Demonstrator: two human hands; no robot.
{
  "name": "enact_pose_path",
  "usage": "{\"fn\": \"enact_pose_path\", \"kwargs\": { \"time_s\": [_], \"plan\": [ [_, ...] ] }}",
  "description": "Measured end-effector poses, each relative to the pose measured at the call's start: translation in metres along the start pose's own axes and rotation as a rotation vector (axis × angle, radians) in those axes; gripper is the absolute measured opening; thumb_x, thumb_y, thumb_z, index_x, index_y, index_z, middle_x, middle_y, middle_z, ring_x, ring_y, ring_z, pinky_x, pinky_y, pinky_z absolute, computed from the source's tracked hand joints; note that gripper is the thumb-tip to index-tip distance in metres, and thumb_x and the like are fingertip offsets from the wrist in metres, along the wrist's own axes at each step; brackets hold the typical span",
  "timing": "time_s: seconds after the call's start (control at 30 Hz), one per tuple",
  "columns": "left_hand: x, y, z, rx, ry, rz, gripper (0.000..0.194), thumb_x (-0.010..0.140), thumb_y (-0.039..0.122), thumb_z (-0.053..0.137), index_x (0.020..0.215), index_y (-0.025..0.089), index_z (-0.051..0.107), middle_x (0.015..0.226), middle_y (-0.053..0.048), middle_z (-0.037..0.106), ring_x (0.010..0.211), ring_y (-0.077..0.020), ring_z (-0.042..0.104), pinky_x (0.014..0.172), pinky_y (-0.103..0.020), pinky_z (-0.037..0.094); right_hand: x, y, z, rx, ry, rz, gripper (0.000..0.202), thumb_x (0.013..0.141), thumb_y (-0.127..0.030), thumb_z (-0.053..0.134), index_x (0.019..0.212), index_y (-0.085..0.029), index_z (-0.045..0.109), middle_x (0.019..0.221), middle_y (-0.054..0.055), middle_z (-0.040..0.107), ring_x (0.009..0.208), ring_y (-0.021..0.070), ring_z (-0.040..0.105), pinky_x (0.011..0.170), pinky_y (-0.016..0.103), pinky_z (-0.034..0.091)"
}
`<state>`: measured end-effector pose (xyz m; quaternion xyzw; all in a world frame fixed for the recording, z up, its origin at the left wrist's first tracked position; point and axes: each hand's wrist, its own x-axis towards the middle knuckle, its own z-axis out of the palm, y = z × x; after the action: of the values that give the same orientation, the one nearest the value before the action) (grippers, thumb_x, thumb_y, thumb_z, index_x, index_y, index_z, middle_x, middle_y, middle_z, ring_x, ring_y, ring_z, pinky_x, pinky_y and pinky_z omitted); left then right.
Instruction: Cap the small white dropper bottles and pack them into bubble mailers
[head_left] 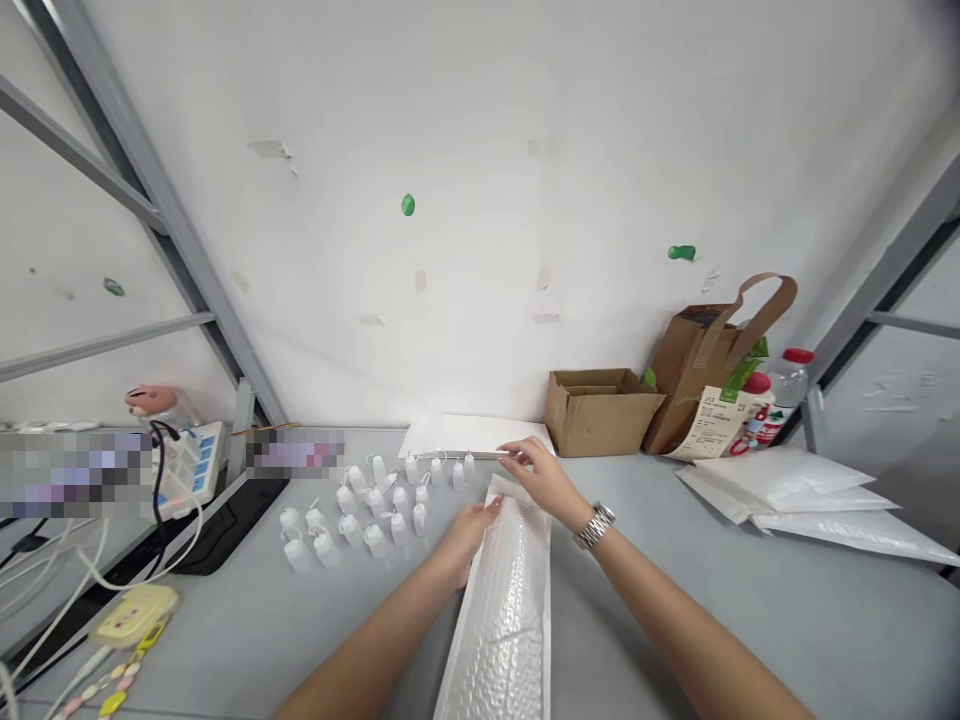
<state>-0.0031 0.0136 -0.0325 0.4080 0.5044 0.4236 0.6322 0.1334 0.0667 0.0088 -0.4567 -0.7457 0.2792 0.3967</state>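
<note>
Bubble mailer (514, 610): in front of me, lying lengthwise, near end running out of view. All places below are relative to it.
Left hand (466, 540): closed on the mailer's left edge close to its far end, fingertips on the top face.
Right hand (538, 478): over the mailer's far end, fingers bent, thumb and fingertips near each other. Can't tell if they're pinching anything.
Hands overall: apart, one each side of the mailer's far end.
Watch (595, 526): silver metal band, my right wrist, right of the mailer.
Small white bottles (374, 542): loose rows left of the mailer's far end, loops at the tops of several, mostly upright.
White flat item (442, 436): beyond the mailer's far end, lying near the wall. Can't tell what it is.
Cardboard box (604, 428): beyond the mailer and to its right, top open.
Paper bag (679, 375): right of the mailer, farther out than the box, handle up.
Stacked envelopes (787, 478): well right of the mailer, white, overlapping.
Power strip (184, 470): well left of the mailer, cables plugged in.
</note>
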Motion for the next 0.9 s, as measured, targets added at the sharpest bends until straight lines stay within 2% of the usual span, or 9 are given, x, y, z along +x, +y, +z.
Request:
{"fn": "enact_pose_path", "kwargs": {
  "time_s": [0.13,0.23,0.3,0.4,0.53,0.63,0.73,0.9],
  "plan": [
    [-0.001,0.001,0.002,-0.069,-0.012,-0.072,0.034,0.066,0.05,0.065,0.071,0.016,0.062,0.077,-0.007,0.067,0.082,-0.0244,0.06,0.076,-0.032,0.041,0.031,-0.001,0.033,0.019,-0.074,0.048,0.027,0.073,-0.025,0.065,0.099,-0.02,0.065,0.082,0.002,0.052,0.068,0.0137,0.053,0.074,0.029,0.045],
    [0.0,0.002,0.003,-0.108,-0.013,-0.091,0.033,0.064,0.047,0.068,0.071,0.015,0.063,0.077,-0.007,0.068,0.08,-0.0234,0.06,0.076,-0.031,0.041,0.044,0.002,0.054,0.028,-0.051,0.06,0.013,0.07,-0.019,0.066,0.083,-0.019,0.068,0.076,0.0,0.05,0.067,0.0138,0.053,0.073,0.029,0.043],
    [0.0,0.003,0.002,-0.13,-0.014,-0.087,0.034,0.063,0.047,0.069,0.071,0.015,0.063,0.074,-0.008,0.068,0.077,-0.0231,0.061,0.074,-0.031,0.042,0.047,0.004,0.057,0.042,-0.004,0.063,0.004,0.071,-0.018,0.063,0.07,-0.018,0.067,0.074,0.001,0.05,0.067,0.0144,0.052,0.073,0.03,0.043],
    [-0.001,0.006,0.001,-0.165,-0.007,-0.093,0.035,0.064,0.048,0.068,0.071,0.014,0.064,0.072,-0.008,0.068,0.075,-0.0229,0.062,0.073,-0.031,0.043,0.041,0.005,0.043,0.081,0.104,0.048,0.013,0.075,-0.022,0.059,0.064,-0.017,0.064,0.075,0.003,0.052,0.071,0.0163,0.052,0.073,0.031,0.042],
    [-0.003,0.008,0.0,-0.18,0.031,-0.079,0.04,0.065,0.052,0.065,0.074,0.013,0.066,0.072,-0.007,0.069,0.077,-0.023,0.063,0.074,-0.03,0.043,0.014,0.008,0.003,0.16,0.249,0.035,0.021,0.079,-0.037,0.054,0.072,-0.019,0.062,0.081,0.005,0.059,0.078,0.0193,0.053,0.074,0.032,0.042],
    [-0.002,0.006,0.002,-0.168,0.03,-0.037,0.047,0.063,0.056,0.065,0.08,0.012,0.066,0.072,-0.007,0.069,0.079,-0.0234,0.063,0.074,-0.03,0.042,-0.008,0.014,-0.017,0.232,0.267,0.073,0.03,0.077,-0.047,0.054,0.073,-0.018,0.061,0.076,0.006,0.064,0.075,0.02,0.056,0.072,0.033,0.043],
    [-0.002,0.003,0.005,-0.169,-0.028,-0.006,0.052,0.059,0.057,0.067,0.082,0.011,0.067,0.073,-0.008,0.069,0.079,-0.0231,0.062,0.073,-0.029,0.042,-0.023,0.021,-0.016,0.31,0.225,0.137,0.037,0.07,-0.054,0.058,0.072,-0.017,0.061,0.068,0.006,0.065,0.067,0.0199,0.058,0.066,0.032,0.045],
    [-0.002,0.001,0.008,-0.184,-0.076,0.031,0.053,0.058,0.058,0.068,0.083,0.012,0.067,0.072,-0.006,0.069,0.073,-0.0213,0.062,0.07,-0.029,0.042,-0.037,0.021,0.012,0.356,0.18,0.212,0.039,0.069,-0.056,0.059,0.069,-0.017,0.055,0.06,0.003,0.062,0.057,0.0162,0.055,0.055,0.027,0.043]
  ]
}}
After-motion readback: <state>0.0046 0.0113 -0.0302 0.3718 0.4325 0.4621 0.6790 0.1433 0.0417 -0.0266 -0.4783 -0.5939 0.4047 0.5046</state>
